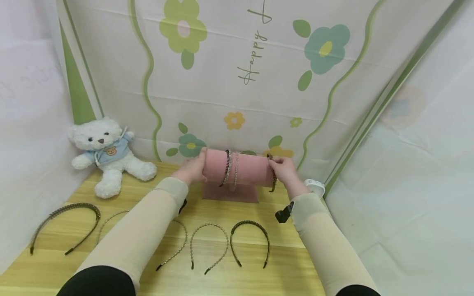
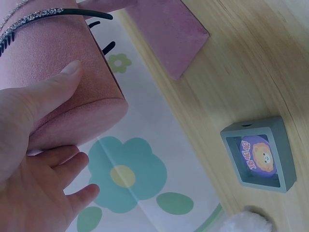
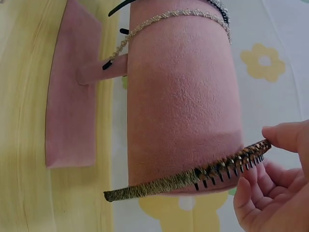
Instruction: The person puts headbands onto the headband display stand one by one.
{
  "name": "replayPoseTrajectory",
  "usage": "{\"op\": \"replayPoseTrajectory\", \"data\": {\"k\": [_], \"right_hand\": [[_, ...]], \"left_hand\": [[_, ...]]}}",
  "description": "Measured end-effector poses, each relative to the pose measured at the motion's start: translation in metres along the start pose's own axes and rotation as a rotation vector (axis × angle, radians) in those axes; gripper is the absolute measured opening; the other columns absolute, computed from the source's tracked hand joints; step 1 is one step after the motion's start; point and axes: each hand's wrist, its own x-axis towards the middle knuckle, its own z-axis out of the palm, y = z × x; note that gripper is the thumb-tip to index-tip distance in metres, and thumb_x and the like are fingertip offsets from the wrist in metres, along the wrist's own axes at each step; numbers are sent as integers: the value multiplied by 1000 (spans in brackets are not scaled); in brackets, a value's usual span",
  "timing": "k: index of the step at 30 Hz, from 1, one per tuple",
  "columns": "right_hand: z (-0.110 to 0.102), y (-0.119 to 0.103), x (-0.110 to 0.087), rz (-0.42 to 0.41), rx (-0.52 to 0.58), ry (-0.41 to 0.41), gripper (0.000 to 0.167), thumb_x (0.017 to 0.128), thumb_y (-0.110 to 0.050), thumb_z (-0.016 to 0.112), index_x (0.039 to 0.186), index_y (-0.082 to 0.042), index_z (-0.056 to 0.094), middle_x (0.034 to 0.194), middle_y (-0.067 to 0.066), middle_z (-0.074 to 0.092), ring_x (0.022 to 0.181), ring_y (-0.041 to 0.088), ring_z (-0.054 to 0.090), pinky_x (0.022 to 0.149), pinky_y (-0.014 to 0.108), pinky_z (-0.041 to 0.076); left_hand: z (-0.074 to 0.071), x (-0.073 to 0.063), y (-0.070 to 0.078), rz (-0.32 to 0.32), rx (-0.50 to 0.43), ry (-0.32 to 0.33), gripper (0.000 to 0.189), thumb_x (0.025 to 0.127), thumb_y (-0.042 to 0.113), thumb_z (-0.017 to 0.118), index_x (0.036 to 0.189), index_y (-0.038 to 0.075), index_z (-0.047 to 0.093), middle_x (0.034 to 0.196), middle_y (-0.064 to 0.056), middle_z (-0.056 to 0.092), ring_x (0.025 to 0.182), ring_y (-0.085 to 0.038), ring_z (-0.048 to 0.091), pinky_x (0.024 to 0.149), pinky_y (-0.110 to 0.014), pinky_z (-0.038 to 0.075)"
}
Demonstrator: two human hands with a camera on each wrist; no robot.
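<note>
A pink velvety headband stand [image 1: 249, 166] has a horizontal roll raised on a flat base. My left hand [image 1: 193, 167] holds the roll's left end; in the left wrist view its thumb [image 2: 55, 89] lies along the roll, other fingertips beyond the end face. At the right end, my right hand [image 1: 284, 169] pinches a toothed headband [image 3: 193, 174] with brown beads and a gold-wrapped arm between thumb and fingers. That headband lies across the roll near its end. Further left on the roll sit a black headband with sparkling stones [image 1: 227, 166] and a thin silvery headband [image 3: 169, 15].
Several headbands lie on the wooden table [image 1: 292, 263] in front, including a dark one [image 1: 249, 223] and a thin beaded one [image 1: 209, 225]. A white teddy bear [image 1: 111, 150] sits at left. A small white object [image 1: 314, 187] stands behind my right wrist. Patterned cloth walls surround the table.
</note>
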Motion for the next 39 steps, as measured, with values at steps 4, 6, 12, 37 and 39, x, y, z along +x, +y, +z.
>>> {"op": "replayPoseTrajectory", "data": {"k": [4,6,12,37,39], "right_hand": [[4,-2,-1,-11,-22,16,35,94,-28,67,115,-1,59,116,17,56,103,31,56,83,42,51],[5,-2,-1,-15,-34,17,32,94,-27,68,112,-3,57,112,16,56,98,30,56,80,41,51],[3,1,-2,-65,-65,17,28,96,-25,66,110,-3,57,111,16,56,98,30,56,78,40,50],[-6,19,14,-535,-473,-229,87,80,-19,85,153,-14,39,152,13,41,138,36,36,111,53,31],[-2,15,13,-534,-499,-219,87,80,-22,85,153,-15,38,152,13,40,138,37,35,111,54,30]], "left_hand": [[1,2,-1,-11,-14,-10,119,83,15,82,156,4,-11,153,-23,35,133,-39,43,115,-53,24],[1,2,-1,-9,-14,-11,119,83,15,82,156,3,-11,153,-23,35,133,-39,43,115,-54,23],[2,1,-1,-12,-12,-18,119,83,15,81,156,4,-12,153,-23,35,132,-38,45,114,-52,26],[2,2,-2,-7,4,-12,119,83,15,82,156,3,-11,152,-25,36,130,-39,46,112,-53,30],[3,3,-3,-5,4,-13,120,82,15,82,156,3,-11,151,-25,37,129,-39,46,112,-53,30]]}}
